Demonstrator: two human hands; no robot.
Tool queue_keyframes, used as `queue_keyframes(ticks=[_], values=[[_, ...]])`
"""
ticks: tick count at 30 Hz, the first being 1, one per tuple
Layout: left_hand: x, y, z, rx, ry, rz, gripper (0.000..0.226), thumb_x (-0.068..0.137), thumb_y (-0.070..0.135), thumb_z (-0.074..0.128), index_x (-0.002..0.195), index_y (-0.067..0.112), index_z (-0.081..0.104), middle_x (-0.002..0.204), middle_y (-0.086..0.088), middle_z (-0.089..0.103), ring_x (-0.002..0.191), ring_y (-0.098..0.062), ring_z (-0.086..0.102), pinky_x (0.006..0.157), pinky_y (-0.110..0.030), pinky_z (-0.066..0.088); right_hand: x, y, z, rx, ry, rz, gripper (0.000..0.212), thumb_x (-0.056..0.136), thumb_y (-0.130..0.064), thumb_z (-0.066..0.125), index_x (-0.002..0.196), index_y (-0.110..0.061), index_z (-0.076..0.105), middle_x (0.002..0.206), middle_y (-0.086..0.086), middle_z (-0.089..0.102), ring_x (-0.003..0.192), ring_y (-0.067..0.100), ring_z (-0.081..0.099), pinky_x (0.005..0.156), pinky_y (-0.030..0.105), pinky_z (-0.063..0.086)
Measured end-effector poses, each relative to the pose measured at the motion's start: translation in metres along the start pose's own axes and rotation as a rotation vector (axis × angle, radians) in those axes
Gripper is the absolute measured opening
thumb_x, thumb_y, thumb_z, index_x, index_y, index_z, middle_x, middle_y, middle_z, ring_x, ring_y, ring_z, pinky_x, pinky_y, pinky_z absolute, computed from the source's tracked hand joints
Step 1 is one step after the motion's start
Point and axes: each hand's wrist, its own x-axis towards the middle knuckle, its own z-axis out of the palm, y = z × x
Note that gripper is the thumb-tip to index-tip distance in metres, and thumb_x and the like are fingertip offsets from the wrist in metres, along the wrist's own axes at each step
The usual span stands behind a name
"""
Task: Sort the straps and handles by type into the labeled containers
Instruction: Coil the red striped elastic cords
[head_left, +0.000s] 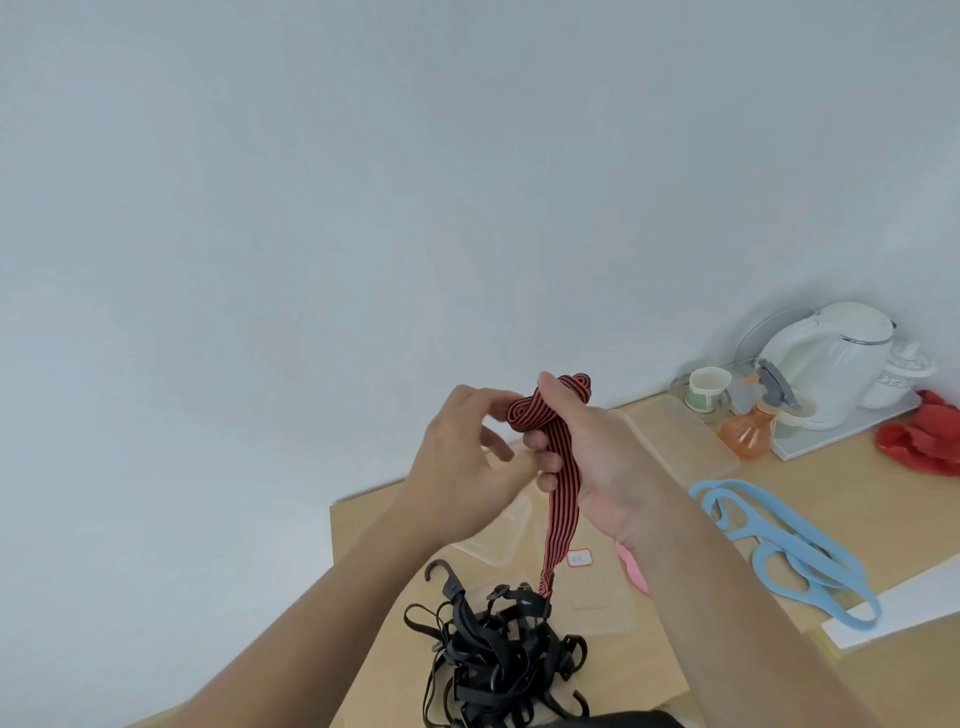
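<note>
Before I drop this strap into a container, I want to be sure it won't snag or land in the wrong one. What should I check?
1. Grip: the right hand holds the striped strap firmly. Ok.
2. Strap straightened: its top is bunched into a knot at the left hand. Not ok.
3. Lower end free: it hangs right at the black strap pile, possibly tangled. Cannot tell.
4. Label read: too small to make out. Cannot tell.
5. Clear container in view beyond the hands. Ok.
6. Blue handles lie apart from the pile. Ok.
</note>
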Motion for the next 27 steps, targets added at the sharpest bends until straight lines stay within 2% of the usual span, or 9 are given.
queue_keyframes(ticks=[2, 4, 10, 13, 16, 19, 22, 24, 27], values=[[0.003, 0.011, -0.005, -0.341, -0.013, -0.272, 0.020, 0.092, 0.025, 0.073, 0.111, 0.017, 0.070, 0.106, -0.007, 0.066, 0.077, -0.012, 0.067, 0.062, -0.038, 0.062, 0.000, 0.001, -0.001, -0.058, -0.020, -0.062, 0.039, 0.098, -0.045, 0.059, 0.088, -0.011, 0.073, 0.067, 0.001, 0.052, 0.052, 0.012, 0.040, 0.049, 0.026, 0.035], [0.006, 0.013, -0.009, -0.465, -0.024, -0.378, 0.027, 0.098, 0.031, 0.066, 0.112, 0.008, 0.070, 0.101, -0.014, 0.070, 0.076, -0.018, 0.069, 0.066, -0.039, 0.062, -0.001, 0.003, -0.001, -0.110, -0.051, -0.099, 0.038, 0.099, -0.045, 0.057, 0.089, -0.012, 0.070, 0.070, 0.001, 0.053, 0.054, 0.012, 0.041, 0.050, 0.026, 0.037], [0.009, 0.009, -0.015, -0.557, -0.112, -0.358, 0.028, 0.096, 0.027, 0.068, 0.108, 0.001, 0.074, 0.091, -0.015, 0.074, 0.082, -0.022, 0.070, 0.080, -0.032, 0.059, -0.004, 0.002, -0.008, -0.149, -0.117, -0.152, 0.040, 0.089, -0.050, 0.059, 0.091, -0.010, 0.064, 0.071, 0.000, 0.056, 0.054, 0.011, 0.044, 0.050, 0.027, 0.041], [0.009, 0.012, -0.011, -0.538, 0.029, -0.321, 0.021, 0.091, 0.020, 0.076, 0.103, 0.003, 0.076, 0.088, -0.012, 0.077, 0.081, -0.023, 0.073, 0.076, -0.029, 0.059, -0.004, 0.002, -0.007, -0.167, -0.078, -0.164, 0.040, 0.092, -0.050, 0.057, 0.085, -0.011, 0.063, 0.069, 0.001, 0.055, 0.053, 0.012, 0.044, 0.049, 0.027, 0.041], [0.009, 0.015, -0.004, -0.256, 0.228, -0.201, 0.019, 0.084, 0.021, 0.084, 0.099, 0.014, 0.075, 0.089, 0.003, 0.077, 0.078, -0.016, 0.075, 0.074, -0.025, 0.059, -0.003, 0.006, -0.003, -0.140, -0.020, -0.152, 0.039, 0.099, -0.044, 0.055, 0.078, -0.014, 0.066, 0.065, 0.001, 0.054, 0.050, 0.012, 0.043, 0.047, 0.026, 0.039], [0.008, 0.009, 0.005, 0.093, 0.386, 0.155, 0.017, 0.083, 0.013, 0.083, 0.098, 0.014, 0.073, 0.094, 0.007, 0.070, 0.079, -0.006, 0.069, 0.072, -0.022, 0.056, -0.004, 0.007, 0.004, -0.064, 0.009, -0.115, 0.042, 0.099, -0.048, 0.055, 0.074, -0.015, 0.065, 0.062, 0.002, 0.052, 0.048, 0.013, 0.040, 0.046, 0.026, 0.037], [0.006, 0.002, 0.019, 0.313, 0.421, 0.428, 0.017, 0.083, -0.001, 0.076, 0.099, 0.005, 0.072, 0.098, -0.002, 0.066, 0.082, -0.019, 0.069, 0.069, -0.035, 0.057, -0.004, 0.005, 0.010, -0.033, 0.061, -0.057, 0.051, 0.091, -0.059, 0.060, 0.063, -0.017, 0.061, 0.057, 0.002, 0.047, 0.047, 0.014, 0.039, 0.047, 0.027, 0.035], [0.006, -0.002, 0.020, 0.323, 0.398, 0.474, 0.017, 0.083, -0.001, 0.075, 0.099, 0.004, 0.072, 0.101, -0.004, 0.065, 0.083, -0.021, 0.068, 0.068, -0.038, 0.057, -0.003, 0.005, 0.010, -0.042, 0.092, -0.029, 0.052, 0.091, -0.060, 0.061, 0.060, -0.019, 0.065, 0.056, 0.002, 0.045, 0.047, 0.015, 0.038, 0.048, 0.027, 0.034], [0.006, -0.005, 0.012, 0.208, 0.267, 0.455, 0.018, 0.086, 0.003, 0.072, 0.103, 0.007, 0.074, 0.107, 0.000, 0.064, 0.086, -0.013, 0.068, 0.073, -0.036, 0.057, -0.002, 0.006, 0.004, -0.058, 0.098, 0.004, 0.044, 0.094, -0.054, 0.058, 0.085, -0.013, 0.072, 0.057, -0.001, 0.043, 0.047, 0.014, 0.036, 0.048, 0.026, 0.033]])
